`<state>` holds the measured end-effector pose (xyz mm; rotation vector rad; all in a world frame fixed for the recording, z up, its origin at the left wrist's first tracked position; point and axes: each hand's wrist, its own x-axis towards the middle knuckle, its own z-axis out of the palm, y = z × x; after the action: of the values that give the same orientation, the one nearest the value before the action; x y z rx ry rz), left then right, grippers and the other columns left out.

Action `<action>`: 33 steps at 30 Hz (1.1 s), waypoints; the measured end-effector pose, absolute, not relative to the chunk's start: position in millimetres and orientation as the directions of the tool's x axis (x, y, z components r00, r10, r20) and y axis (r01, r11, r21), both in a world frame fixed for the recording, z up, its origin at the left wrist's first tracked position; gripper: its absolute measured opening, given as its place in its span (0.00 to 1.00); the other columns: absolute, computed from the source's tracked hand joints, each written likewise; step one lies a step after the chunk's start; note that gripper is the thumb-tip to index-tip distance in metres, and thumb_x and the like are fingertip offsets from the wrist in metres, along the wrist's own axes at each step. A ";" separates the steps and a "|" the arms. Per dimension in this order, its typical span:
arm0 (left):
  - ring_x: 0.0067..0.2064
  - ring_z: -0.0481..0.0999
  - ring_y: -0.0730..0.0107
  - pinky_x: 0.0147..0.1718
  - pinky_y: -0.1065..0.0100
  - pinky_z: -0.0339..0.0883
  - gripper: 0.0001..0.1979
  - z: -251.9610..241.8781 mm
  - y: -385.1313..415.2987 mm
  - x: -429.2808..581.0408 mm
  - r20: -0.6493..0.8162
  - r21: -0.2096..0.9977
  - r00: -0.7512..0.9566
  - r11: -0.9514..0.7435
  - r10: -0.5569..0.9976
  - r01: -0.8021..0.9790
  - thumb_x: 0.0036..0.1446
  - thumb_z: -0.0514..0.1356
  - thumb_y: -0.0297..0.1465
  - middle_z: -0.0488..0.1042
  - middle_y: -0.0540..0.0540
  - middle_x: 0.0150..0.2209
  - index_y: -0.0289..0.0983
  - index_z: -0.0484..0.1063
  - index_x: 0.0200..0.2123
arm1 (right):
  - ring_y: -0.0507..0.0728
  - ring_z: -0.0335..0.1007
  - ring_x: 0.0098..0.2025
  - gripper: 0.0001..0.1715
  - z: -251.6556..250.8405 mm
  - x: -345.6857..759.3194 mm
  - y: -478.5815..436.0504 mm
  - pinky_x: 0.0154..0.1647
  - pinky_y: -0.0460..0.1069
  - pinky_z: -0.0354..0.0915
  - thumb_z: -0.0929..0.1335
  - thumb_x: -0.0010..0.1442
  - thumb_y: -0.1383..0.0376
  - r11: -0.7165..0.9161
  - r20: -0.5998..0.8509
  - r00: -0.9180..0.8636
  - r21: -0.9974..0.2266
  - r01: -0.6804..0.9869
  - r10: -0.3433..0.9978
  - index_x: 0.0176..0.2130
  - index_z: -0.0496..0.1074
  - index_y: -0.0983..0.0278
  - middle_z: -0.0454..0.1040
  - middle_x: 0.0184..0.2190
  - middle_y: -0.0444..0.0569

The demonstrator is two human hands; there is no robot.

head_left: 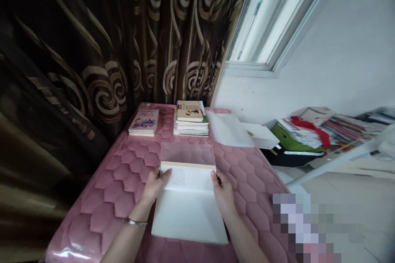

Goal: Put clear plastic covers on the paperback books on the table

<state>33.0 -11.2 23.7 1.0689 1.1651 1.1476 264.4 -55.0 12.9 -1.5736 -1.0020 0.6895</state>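
An open book (189, 215) lies before me on the pink quilted surface, its lower page blank and white, its upper part carrying a small block of print. A sheet of clear plastic film (187, 153) extends past the book's far edge. My left hand (154, 185) grips the upper part at its left side, thumb on top and fingers beneath. On the opposite side, my right hand (222, 191) pinches the edge in the same way. Fingers under the book are hidden, so I cannot tell whether they also hold the film.
Toward the back stand a low stack of books (143, 123) and a taller stack of books (190, 119). Clear plastic sheets (233, 129) lie beside them, near a white box (261, 134). Papers fill a green box (282, 133) at right. A patterned curtain (173, 49) hangs behind.
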 end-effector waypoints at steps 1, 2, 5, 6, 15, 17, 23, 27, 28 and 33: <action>0.29 0.74 0.64 0.27 0.69 0.67 0.21 23.2 -11.1 32.4 -0.118 0.990 0.037 0.121 0.992 -0.075 0.40 0.67 0.45 0.76 0.45 0.26 0.32 0.74 0.30 | 0.55 0.63 0.26 0.25 14.5 264.8 -55.6 0.26 0.48 0.59 0.64 0.52 0.43 -0.052 0.053 0.467 -0.977 0.209 0.882 0.25 0.66 0.62 0.68 0.21 0.45; 0.28 0.74 0.65 0.25 0.70 0.66 0.21 22.7 -11.0 32.1 -0.114 0.992 0.021 0.115 0.993 -0.058 0.40 0.67 0.45 0.76 0.45 0.25 0.33 0.74 0.29 | 0.56 0.64 0.27 0.24 17.0 265.3 -56.7 0.27 0.48 0.60 0.65 0.52 0.44 -0.056 0.024 0.453 -0.985 0.163 0.891 0.26 0.67 0.62 0.70 0.23 0.45; 0.26 0.72 0.66 0.21 0.73 0.61 0.21 21.1 -11.8 33.0 -0.080 0.997 -0.046 0.080 0.996 -0.020 0.39 0.67 0.47 0.73 0.48 0.21 0.33 0.73 0.25 | 0.59 0.68 0.31 0.20 27.4 267.1 -61.3 0.30 0.49 0.63 0.68 0.50 0.47 -0.068 -0.056 0.375 -0.997 0.019 0.925 0.31 0.70 0.61 0.74 0.28 0.47; 0.25 0.72 0.67 0.21 0.73 0.60 0.21 20.7 -12.3 33.7 -0.072 0.997 -0.067 0.072 0.995 -0.008 0.39 0.67 0.47 0.72 0.49 0.20 0.33 0.73 0.25 | 0.59 0.69 0.31 0.19 30.9 267.7 -62.6 0.30 0.49 0.64 0.68 0.50 0.47 -0.072 -0.072 0.348 -0.997 -0.013 0.935 0.32 0.70 0.60 0.74 0.29 0.47; 0.30 0.74 0.65 0.25 0.72 0.64 0.23 29.2 -22.3 33.3 -0.091 0.995 0.016 0.092 0.996 -0.033 0.44 0.64 0.48 0.76 0.46 0.27 0.33 0.74 0.30 | 0.54 0.61 0.23 0.21 19.6 271.0 -55.0 0.23 0.48 0.58 0.69 0.46 0.46 -0.029 -0.015 0.372 -0.999 0.032 0.928 0.23 0.68 0.61 0.68 0.20 0.43; 0.31 0.74 0.64 0.26 0.72 0.65 0.23 32.5 -26.7 32.3 -0.118 0.991 0.023 0.119 0.993 -0.053 0.42 0.65 0.48 0.77 0.45 0.28 0.33 0.74 0.32 | 0.54 0.60 0.23 0.23 15.5 271.8 -54.1 0.24 0.48 0.57 0.69 0.47 0.45 -0.029 -0.004 0.368 -0.998 0.062 0.930 0.23 0.67 0.62 0.68 0.20 0.43; 0.32 0.75 0.63 0.27 0.71 0.66 0.24 26.9 -32.4 33.2 -0.129 0.987 0.012 0.129 0.992 -0.100 0.43 0.65 0.48 0.78 0.44 0.29 0.33 0.74 0.34 | 0.53 0.56 0.22 0.28 14.8 270.8 -53.5 0.22 0.47 0.53 0.66 0.48 0.41 -0.048 0.037 0.399 -0.978 0.201 0.916 0.19 0.61 0.61 0.62 0.16 0.41; 0.31 0.74 0.65 0.26 0.72 0.65 0.23 19.7 -30.0 34.2 -0.114 0.992 -0.021 0.113 0.993 -0.054 0.44 0.64 0.48 0.77 0.45 0.28 0.33 0.74 0.33 | 0.53 0.56 0.23 0.28 16.6 269.0 -52.8 0.23 0.47 0.53 0.64 0.50 0.40 -0.055 0.049 0.428 -0.972 0.228 0.903 0.20 0.61 0.61 0.63 0.17 0.43; 0.30 0.74 0.65 0.26 0.72 0.65 0.23 18.7 -29.6 34.4 -0.109 0.993 -0.026 0.108 0.994 -0.048 0.45 0.64 0.48 0.76 0.46 0.27 0.33 0.74 0.33 | 0.54 0.57 0.23 0.28 17.4 269.1 -53.4 0.23 0.47 0.54 0.64 0.50 0.41 -0.055 0.040 0.421 -0.976 0.212 0.906 0.20 0.62 0.61 0.63 0.17 0.43; 0.27 0.73 0.67 0.23 0.73 0.63 0.23 17.4 -27.1 34.5 -0.100 0.995 -0.040 0.099 0.994 -0.025 0.45 0.64 0.48 0.74 0.47 0.23 0.33 0.74 0.32 | 0.55 0.62 0.26 0.21 21.4 273.1 -59.8 0.27 0.47 0.58 0.68 0.49 0.46 -0.041 -0.033 0.293 -0.999 0.023 0.956 0.24 0.66 0.61 0.68 0.22 0.44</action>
<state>34.5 -27.1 17.4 1.0989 1.2683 1.1754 273.1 -59.8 21.4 -1.3835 -0.9891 0.9997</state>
